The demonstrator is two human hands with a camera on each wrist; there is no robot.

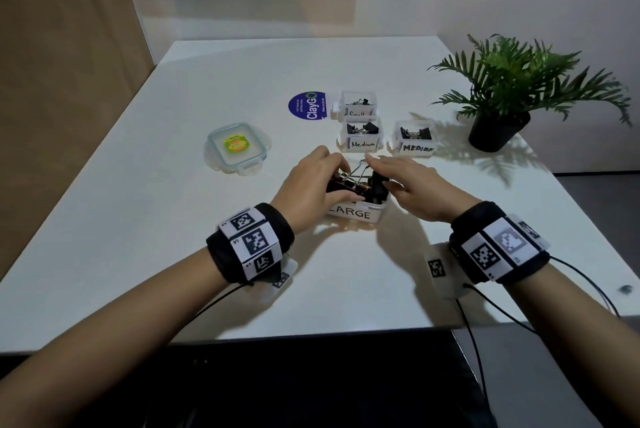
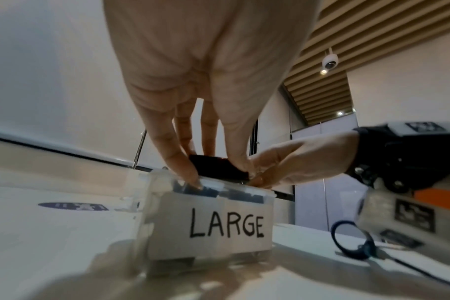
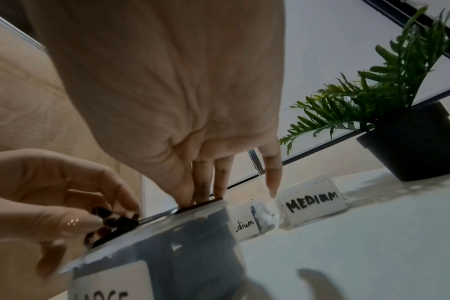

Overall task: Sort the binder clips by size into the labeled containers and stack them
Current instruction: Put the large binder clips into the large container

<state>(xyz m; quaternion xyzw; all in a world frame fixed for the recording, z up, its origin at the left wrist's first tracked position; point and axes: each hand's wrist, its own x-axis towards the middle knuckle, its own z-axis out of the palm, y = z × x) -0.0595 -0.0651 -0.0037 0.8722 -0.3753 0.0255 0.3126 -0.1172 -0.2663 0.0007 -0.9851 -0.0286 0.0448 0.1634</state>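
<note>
A clear tub labelled LARGE [image 1: 353, 214] [image 2: 211, 223] [image 3: 154, 253] stands on the white table with black clips inside. My left hand [image 1: 337, 183] [image 2: 213, 162] grips a large black binder clip [image 1: 346, 179] [image 2: 226, 172] with silver handles at the tub's rim. My right hand [image 1: 381, 173] [image 3: 200, 194] reaches in from the right, its straight fingers pressing on a black clip in the tub. Behind stand two tubs labelled Medium [image 1: 363, 143] [image 1: 417, 147] and one labelled Small [image 1: 356, 108], each with clips inside.
A clear square lid [image 1: 237, 147] lies to the left of the tubs. A round blue sticker [image 1: 306, 106] lies flat beside the Small tub. A potted green plant [image 1: 502, 108] stands at the right rear. A wooden panel borders the table's left side.
</note>
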